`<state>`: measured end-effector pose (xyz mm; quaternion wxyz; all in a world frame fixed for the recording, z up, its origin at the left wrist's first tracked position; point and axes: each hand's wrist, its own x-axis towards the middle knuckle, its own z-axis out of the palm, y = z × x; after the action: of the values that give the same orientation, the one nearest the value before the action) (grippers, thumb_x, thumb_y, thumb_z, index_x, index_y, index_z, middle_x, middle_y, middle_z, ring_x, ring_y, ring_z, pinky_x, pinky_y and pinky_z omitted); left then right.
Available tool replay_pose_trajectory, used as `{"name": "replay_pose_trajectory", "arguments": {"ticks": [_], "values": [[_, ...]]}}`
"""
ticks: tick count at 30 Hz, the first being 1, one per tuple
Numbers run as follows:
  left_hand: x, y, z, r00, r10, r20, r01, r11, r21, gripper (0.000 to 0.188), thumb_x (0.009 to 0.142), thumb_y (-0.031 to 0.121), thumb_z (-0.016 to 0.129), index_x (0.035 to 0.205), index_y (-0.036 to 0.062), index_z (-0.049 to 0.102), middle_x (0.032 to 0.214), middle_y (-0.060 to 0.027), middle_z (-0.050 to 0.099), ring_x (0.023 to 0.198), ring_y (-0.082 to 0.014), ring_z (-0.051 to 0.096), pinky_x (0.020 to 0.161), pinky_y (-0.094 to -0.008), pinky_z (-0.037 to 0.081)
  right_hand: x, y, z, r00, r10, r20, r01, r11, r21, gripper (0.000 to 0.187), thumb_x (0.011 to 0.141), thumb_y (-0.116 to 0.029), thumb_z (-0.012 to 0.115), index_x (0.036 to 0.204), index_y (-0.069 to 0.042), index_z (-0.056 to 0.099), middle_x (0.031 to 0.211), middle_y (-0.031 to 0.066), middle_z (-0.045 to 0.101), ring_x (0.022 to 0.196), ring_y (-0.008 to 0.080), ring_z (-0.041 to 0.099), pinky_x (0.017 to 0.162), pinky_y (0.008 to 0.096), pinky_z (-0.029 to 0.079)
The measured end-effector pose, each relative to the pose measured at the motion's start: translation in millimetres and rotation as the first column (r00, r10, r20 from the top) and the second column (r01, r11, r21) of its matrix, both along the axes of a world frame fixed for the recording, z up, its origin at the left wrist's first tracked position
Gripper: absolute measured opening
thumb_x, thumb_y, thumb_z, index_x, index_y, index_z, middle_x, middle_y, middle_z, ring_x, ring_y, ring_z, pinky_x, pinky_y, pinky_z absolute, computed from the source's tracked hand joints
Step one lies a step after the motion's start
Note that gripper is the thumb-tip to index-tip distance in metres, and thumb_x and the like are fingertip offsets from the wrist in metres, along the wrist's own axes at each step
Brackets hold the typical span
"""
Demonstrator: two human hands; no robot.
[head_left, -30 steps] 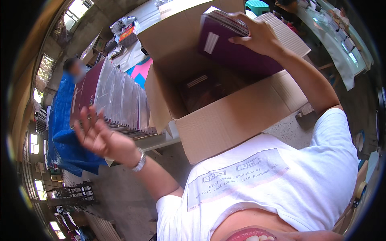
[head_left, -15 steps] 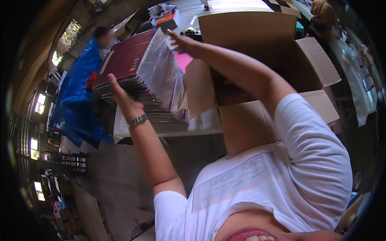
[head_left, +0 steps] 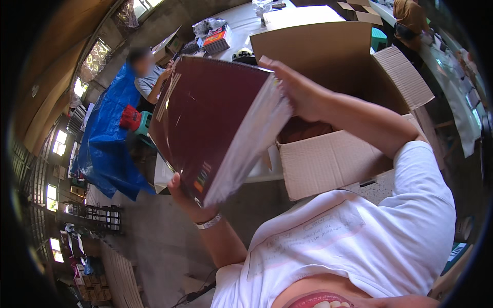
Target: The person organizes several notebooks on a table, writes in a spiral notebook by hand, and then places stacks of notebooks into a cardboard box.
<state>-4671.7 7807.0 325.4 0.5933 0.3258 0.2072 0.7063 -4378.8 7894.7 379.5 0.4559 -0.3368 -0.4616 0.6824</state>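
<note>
A thick stack of maroon spiral-bound notebooks [head_left: 215, 113], wrapped in clear plastic, is held up tilted between my two hands. My left hand [head_left: 187, 201] grips its near lower corner; its thumb shows at the edge, and the other fingers are hidden behind the stack. At the far right corner my right hand [head_left: 300, 95] presses against the plastic-covered side, with some fingers out of sight. Just right of the stack stands a large open cardboard box [head_left: 334, 167] with its flaps spread. Something dark reddish-brown [head_left: 303, 128] shows inside the box.
Behind the stack runs a white-topped table [head_left: 244, 23] with a pile of books [head_left: 218, 39] and a tape dispenser [head_left: 244, 54]. A person [head_left: 149, 84] is at the far left, near a blue tarp [head_left: 105, 149] and a green stool [head_left: 145, 123]. Another table stands at the right.
Both hands have closed on the notebook stack, which has risen off the table, come nearer and tipped toward me. My right hand has moved to the right and down; my left hand, lower.
</note>
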Motion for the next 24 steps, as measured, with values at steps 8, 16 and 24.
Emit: {"name": "replay_pose_trajectory", "arguments": {"ticks": [8, 16, 24], "values": [[97, 26, 13, 0.76, -0.595, 0.264, 0.488, 0.789, 0.374, 0.044, 0.085, 0.035, 0.062, 0.112, 0.0009, 0.058, 0.111, -0.0157, 0.064, 0.098, -0.0225, 0.065, 0.083, -0.0358, 0.056, 97, -41, 64, 0.96, -0.202, 0.195, 0.188, 0.978, 0.088, 0.04, 0.081, -0.039, 0.073, 0.098, -0.003, 0.066, 0.079, 0.0088, 0.068, 0.059, 0.0124, 0.064, 0.054, 0.0244, 0.051], [102, 20, 14, 0.99, -0.143, 0.005, 0.143, 0.989, 0.041, 0.028, 0.082, 0.025, 0.062, 0.1, 0.0035, 0.061, 0.09, -0.0107, 0.067, 0.081, -0.022, 0.068, 0.072, -0.0375, 0.058, 140, -36, 46, 0.382, -0.695, 0.609, 0.22, 0.708, 0.671, 0.063, 0.068, -0.04, 0.079, 0.113, 0.001, 0.061, 0.09, 0.0145, 0.067, 0.081, 0.0219, 0.065, 0.075, 0.0318, 0.05], [115, 45, 32, 0.993, 0.071, -0.098, -0.05, 0.978, 0.203, 0.045, 0.079, 0.026, 0.063, 0.117, 0.0014, 0.056, 0.108, -0.0149, 0.063, 0.093, -0.03, 0.065, 0.081, -0.0439, 0.055, 151, 16, -69, 0.822, -0.374, 0.43, 0.316, 0.927, 0.203, 0.074, 0.086, -0.045, 0.059, 0.143, -0.002, 0.038, 0.149, 0.0194, 0.035, 0.136, 0.0271, 0.035, 0.114, 0.0311, 0.022]]}}
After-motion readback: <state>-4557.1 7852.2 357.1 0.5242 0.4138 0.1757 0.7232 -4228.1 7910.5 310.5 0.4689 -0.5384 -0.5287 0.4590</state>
